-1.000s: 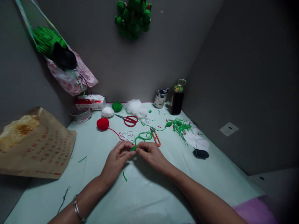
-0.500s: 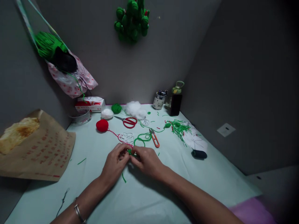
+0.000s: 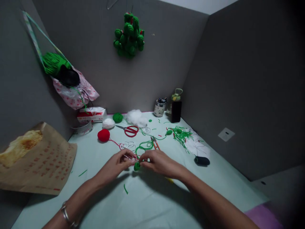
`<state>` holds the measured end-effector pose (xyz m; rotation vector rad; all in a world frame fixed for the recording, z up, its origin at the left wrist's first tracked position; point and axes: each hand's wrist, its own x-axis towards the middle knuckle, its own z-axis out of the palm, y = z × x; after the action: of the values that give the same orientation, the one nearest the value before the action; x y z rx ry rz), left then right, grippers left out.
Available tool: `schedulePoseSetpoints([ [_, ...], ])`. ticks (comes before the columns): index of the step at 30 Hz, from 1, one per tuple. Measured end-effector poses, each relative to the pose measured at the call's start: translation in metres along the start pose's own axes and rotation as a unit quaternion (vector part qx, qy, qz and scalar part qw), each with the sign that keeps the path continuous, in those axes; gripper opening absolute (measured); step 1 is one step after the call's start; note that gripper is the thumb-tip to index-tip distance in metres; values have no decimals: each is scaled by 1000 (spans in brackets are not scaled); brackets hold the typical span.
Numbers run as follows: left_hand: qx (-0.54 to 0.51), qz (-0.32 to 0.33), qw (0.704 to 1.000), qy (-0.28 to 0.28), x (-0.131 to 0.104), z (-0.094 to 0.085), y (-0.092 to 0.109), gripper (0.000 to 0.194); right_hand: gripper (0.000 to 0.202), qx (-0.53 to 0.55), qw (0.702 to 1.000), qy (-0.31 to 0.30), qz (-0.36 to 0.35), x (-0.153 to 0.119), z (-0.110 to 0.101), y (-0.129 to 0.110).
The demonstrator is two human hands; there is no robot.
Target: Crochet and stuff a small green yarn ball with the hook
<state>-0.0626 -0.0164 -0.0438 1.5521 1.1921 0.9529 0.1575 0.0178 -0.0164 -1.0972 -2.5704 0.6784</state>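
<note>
A small green crocheted piece [image 3: 137, 166] hangs between my two hands above the table. My right hand [image 3: 160, 162] is closed, thumb and forefinger pinching this piece at its right side. On the other side my left hand [image 3: 120, 162] pinches red and white yarn [image 3: 133, 157] close to the piece. Red yarn runs back toward a red yarn ball [image 3: 103, 135]. Loops of green yarn [image 3: 144, 146] and white yarn [image 3: 128, 145] lie just beyond my fingers. A yellow item [image 3: 169, 180] shows partly beneath my right wrist; its kind is hidden.
Red-handled scissors [image 3: 131, 131], orange thread snips [image 3: 156, 144], white stuffing [image 3: 135, 118] and a green yarn ball [image 3: 117, 117] lie farther back. Green clippings [image 3: 182, 135] and a dark spool [image 3: 202, 161] are at right. A paper bag [image 3: 47, 162] with bread stands at left.
My hands have drawn slightly apart, and the green crocheted piece now shows below the fingertips. The yellow item has come into sight under my right wrist. The view has tilted up.
</note>
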Motion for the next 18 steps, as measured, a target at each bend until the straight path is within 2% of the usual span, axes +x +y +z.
schedulePoseSetpoints([
  [2, 28, 2, 1000, -6, 9, -15, 7, 23, 15, -43, 999, 0, 12, 7, -22, 11],
  [4, 71, 11, 997, -10, 25, -28, 13, 22, 20, -72, 996, 27, 39, 22, -39, 26],
  [7, 141, 40, 989, -18, 61, -40, 14, 16, 24, -112, 987, 85, 84, 59, -51, 53],
  [11, 237, 85, 968, -18, 126, -42, 5, 23, 43, -138, 972, 142, 128, 120, -43, 90],
  [13, 286, 104, 953, 2, 158, -40, -2, 33, 41, -140, 967, 157, 141, 146, -34, 105],
  [18, 369, 135, 918, 62, 221, -27, -20, 35, 36, -94, 976, 143, 133, 186, -24, 132],
])
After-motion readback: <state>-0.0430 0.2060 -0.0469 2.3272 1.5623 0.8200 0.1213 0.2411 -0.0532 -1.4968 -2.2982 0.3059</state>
